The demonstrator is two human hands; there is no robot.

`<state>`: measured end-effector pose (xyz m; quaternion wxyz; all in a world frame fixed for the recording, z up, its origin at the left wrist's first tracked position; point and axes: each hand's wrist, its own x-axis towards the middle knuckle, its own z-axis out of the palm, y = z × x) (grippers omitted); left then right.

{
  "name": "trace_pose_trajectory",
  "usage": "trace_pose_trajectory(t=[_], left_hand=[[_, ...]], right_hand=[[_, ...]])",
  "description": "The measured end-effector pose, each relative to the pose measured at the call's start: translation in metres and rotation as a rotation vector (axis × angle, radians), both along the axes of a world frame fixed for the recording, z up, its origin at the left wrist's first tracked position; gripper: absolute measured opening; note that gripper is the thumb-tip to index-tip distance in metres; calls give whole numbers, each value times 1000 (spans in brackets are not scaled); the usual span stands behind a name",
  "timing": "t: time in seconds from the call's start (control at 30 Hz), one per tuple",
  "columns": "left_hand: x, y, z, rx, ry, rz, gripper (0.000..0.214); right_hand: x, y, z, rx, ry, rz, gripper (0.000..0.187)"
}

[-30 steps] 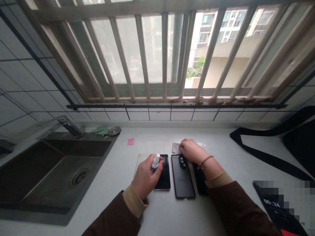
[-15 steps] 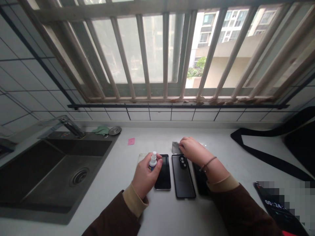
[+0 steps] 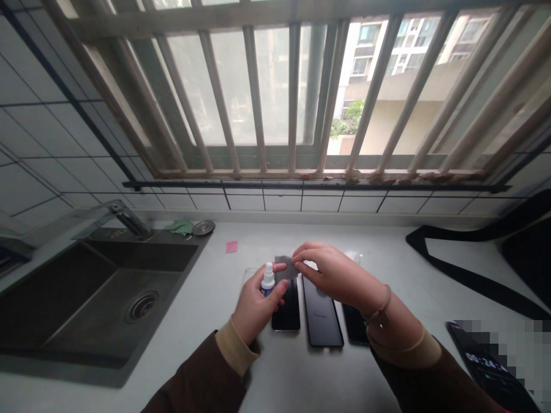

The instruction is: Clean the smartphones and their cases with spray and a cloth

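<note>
My left hand (image 3: 252, 307) is closed around a small white-capped spray bottle (image 3: 267, 278), held upright, its thumb and index finger reaching to the right. Between finger and thumb, my right hand (image 3: 329, 268) pinches a small grey cloth (image 3: 284, 269), whose left part is at the left index finger. Below the cloth lies a black-screened phone (image 3: 286, 314), partly covered by the left hand. To its right is a phone in a dark case (image 3: 325, 324), its top covered by the right hand. A third dark device (image 3: 356, 330) lies partly under the right forearm.
A dark sink (image 3: 163, 275) with a faucet (image 3: 129, 221) is on the left. Behind it lie a green cloth (image 3: 181, 228) and a round metal lid (image 3: 204, 228). There is a pink note (image 3: 231, 246). A black strap (image 3: 456, 275) and a phone showing a timer (image 3: 477, 355) are at right.
My right hand has lifted the grey cloth off the counter and brought it left to the left hand. The left hand stays with the bottle; its index finger and thumb have spread toward the cloth.
</note>
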<state>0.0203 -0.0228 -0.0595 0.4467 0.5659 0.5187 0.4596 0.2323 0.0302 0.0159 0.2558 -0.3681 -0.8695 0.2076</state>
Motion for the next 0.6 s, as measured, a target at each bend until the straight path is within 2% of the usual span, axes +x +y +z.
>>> trace_pose_trajectory(t=[0.07, 0.2, 0.37, 0.47, 0.6], left_hand=[[-1, 1, -1, 35, 41, 2, 50], [-2, 3, 0, 218, 168, 21, 36], [-2, 3, 1, 397, 278, -14, 27], [-1, 2, 2, 421, 279, -14, 28], [-2, 1, 3, 361, 258, -27, 28]], right_hand=[[-1, 0, -1, 0, 16, -12, 18], [-8, -5, -4, 39, 110, -54, 15], [-29, -17, -7, -88, 193, 19, 14], [-37, -19, -7, -123, 258, 34, 5], [-33, -17, 0, -132, 331, 48, 9]])
